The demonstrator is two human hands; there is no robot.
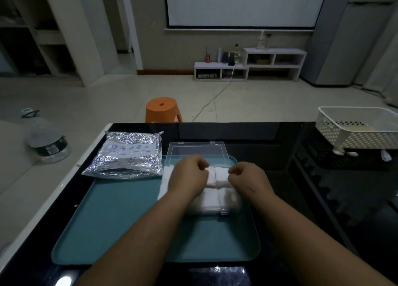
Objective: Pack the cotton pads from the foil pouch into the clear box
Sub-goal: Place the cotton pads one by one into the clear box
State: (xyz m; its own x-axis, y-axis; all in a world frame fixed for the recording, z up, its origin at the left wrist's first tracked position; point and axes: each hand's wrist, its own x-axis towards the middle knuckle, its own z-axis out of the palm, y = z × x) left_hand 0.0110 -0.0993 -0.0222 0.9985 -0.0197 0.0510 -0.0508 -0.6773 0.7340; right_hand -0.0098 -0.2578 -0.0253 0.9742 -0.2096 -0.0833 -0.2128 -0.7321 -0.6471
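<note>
Forearms reach over teal tray on glossy black table
L hand & R hand both curled, pinching cotton pads stacked in clear box, lid open behind; foil pouch just left of box; white basket far right; orange stool, projector screen beyond.

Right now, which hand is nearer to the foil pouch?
Left. The left hand grips cotton pads over the clear box, just right of the foil pouch; the right hand grips them farther right, beyond the left hand.
</note>
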